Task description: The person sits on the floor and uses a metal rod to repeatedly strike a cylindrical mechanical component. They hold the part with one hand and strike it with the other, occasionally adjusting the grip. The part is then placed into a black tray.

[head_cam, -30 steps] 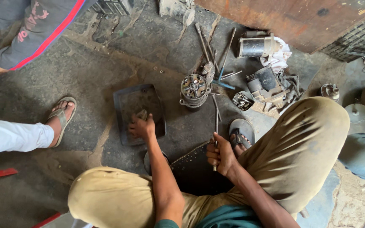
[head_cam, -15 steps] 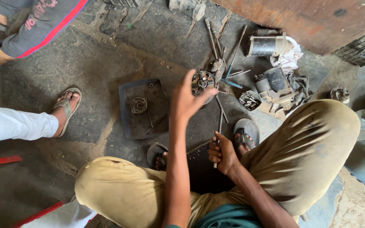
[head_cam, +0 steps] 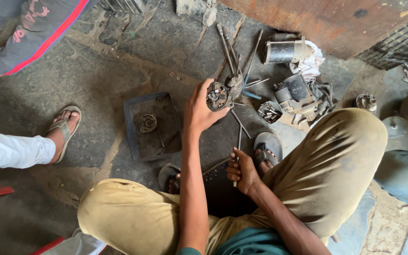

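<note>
Head view shows us squatting on a grimy floor, and the big change is in our left hand. A second ago it rested low on the shallow dark tray; half a second ago it was stretched out, fingers spread, over the round motor part. Now the fingers are closed around that part and it sits in our grasp, up off the floor just right of the tray and close to the scattered rods. So the pickup looks done (we judge this from how the part tilts in the hand, its face turned toward us).

Our right hand has hardly moved. It is still wrapped around a thin metal rod, a driver of some sort, held upright between our knees above a dark pan. We judge that the part is being brought toward that tool.

A small ring-shaped piece now lies alone in the tray. Two cylindrical motors sit beyond, beside a rag. Another person's sandalled foot stands well left of the tray, unchanged.
</note>
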